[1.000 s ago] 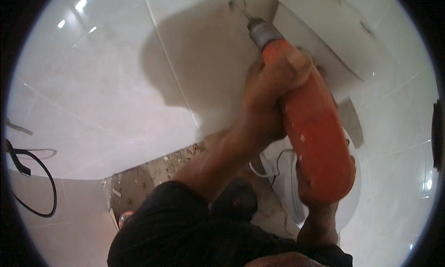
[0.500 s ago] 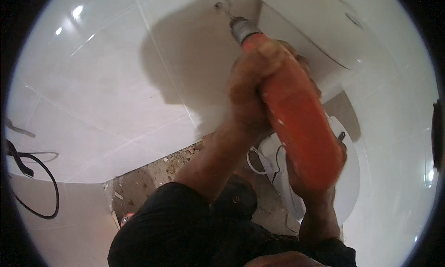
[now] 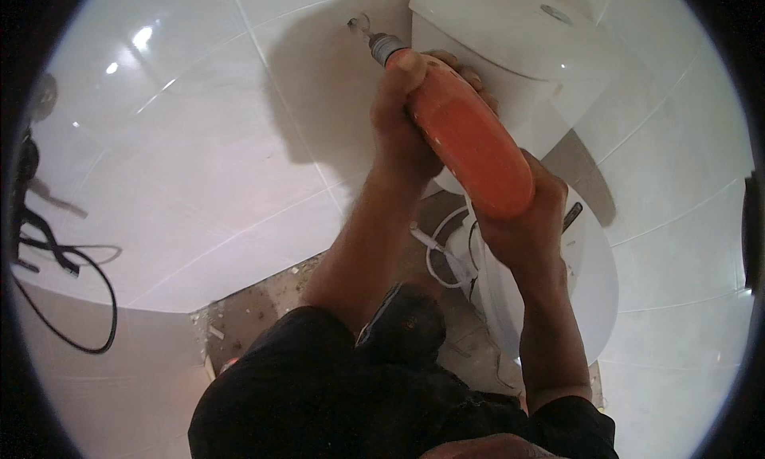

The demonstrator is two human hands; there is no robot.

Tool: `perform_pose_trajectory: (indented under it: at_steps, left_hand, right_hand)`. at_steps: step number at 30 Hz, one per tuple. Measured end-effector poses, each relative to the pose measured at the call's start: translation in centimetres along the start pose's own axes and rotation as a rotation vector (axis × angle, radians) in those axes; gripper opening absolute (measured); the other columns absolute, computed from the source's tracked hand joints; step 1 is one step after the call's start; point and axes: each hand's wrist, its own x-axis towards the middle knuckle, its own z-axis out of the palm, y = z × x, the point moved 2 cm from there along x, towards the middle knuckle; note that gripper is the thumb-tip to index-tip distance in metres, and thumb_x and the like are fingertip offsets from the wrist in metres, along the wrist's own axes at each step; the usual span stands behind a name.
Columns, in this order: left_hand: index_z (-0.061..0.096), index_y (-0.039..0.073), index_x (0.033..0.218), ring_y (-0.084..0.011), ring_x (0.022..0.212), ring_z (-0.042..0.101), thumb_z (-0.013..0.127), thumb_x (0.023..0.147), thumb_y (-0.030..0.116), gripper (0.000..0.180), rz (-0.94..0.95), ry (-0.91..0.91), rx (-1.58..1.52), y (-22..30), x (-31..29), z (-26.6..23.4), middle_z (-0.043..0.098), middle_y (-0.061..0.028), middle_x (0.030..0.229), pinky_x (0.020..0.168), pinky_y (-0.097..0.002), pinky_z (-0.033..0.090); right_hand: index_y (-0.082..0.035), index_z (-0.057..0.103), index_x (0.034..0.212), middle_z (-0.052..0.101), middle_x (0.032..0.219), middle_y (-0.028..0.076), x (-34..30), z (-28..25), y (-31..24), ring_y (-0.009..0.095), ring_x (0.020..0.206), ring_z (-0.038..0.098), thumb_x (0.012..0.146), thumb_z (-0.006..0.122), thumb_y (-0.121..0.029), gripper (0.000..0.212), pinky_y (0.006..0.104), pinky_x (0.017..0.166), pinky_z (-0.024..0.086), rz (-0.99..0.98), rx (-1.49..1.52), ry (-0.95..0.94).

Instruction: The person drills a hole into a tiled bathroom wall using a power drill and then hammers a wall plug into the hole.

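A red-orange power drill points up and left toward the white tiled wall. My left hand is closed around the front of its body, just behind the grey chuck. At the drill's rear, my right hand is closed around the grip, which is mostly hidden by the body and fingers. The thin bit reaches a small dark hole in the wall; I cannot tell how deep it sits.
A white toilet cistern stands right beside the drill, with the white toilet lid below. A white cable or hose loops by the bowl. Black tubing hangs at the far left. Debris covers the floor along the wall.
The drill's rear and my right hand now appear higher and smaller in view. The bit and chuck appear slightly farther left. More of the cistern and the left-hand fixture shows. Both hands keep their hold.
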Motion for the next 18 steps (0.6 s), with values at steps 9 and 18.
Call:
perform_pose_trajectory:
  at_steps: [9, 18]
  left_hand:
    - [0.045, -0.003, 0.142, -0.0357, 0.095, 0.07, 0.058, 0.088, 0.073, 0.094, -0.145, -0.287, 0.273, -2.1, -9.2, 2.3, 0.064, -0.0277, 0.115, 0.085, -0.0485, 0.06]
    - [0.048, 0.004, 0.141, -0.0326, 0.121, 0.06, 0.074, 0.093, 0.032, 0.061, -0.229, -0.391, 1.382, -3.1, -16.7, -0.5, 0.062, -0.0168, 0.13, 0.104, -0.0471, 0.048]
  right_hand:
    - [-0.002, 0.07, 0.109, 0.072, 0.098, 0.015, -11.4, -2.3, -0.4, 0.03, 0.087, 0.073, 0.067, 0.087, -0.012, 0.047, 0.0382, 0.077, 0.057, 0.008, -0.03, 0.171]
    - [0.002, 0.067, 0.114, 0.069, 0.102, 0.011, -37.1, -10.7, -2.6, 0.023, 0.088, 0.065, 0.084, 0.071, -0.016, 0.035, 0.0364, 0.079, 0.053, 0.792, 0.195, 0.471]
